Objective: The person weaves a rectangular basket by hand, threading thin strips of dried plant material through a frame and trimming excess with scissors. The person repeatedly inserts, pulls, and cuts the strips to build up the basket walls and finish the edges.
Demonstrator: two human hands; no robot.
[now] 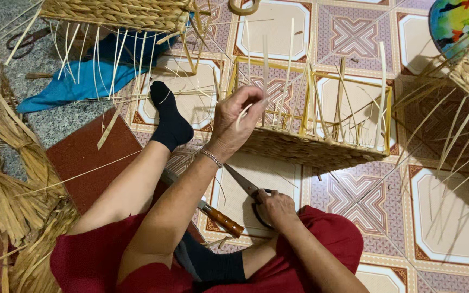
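L hand (234, 122) pinches a straw strand (243, 115) at basket's (310, 146) 9 o'clock, R hand (278, 209) closed on scissors (251, 190); keep strand taut, snip close.

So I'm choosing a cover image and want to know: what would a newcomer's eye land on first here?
Probably the half-woven basket at centre, its loose straw spokes sticking up from a yellow frame, with the left hand pinching one strand. Next, the right hand gripping scissors on the patterned tile floor. Bundles of dried straw are piled at the left edge.
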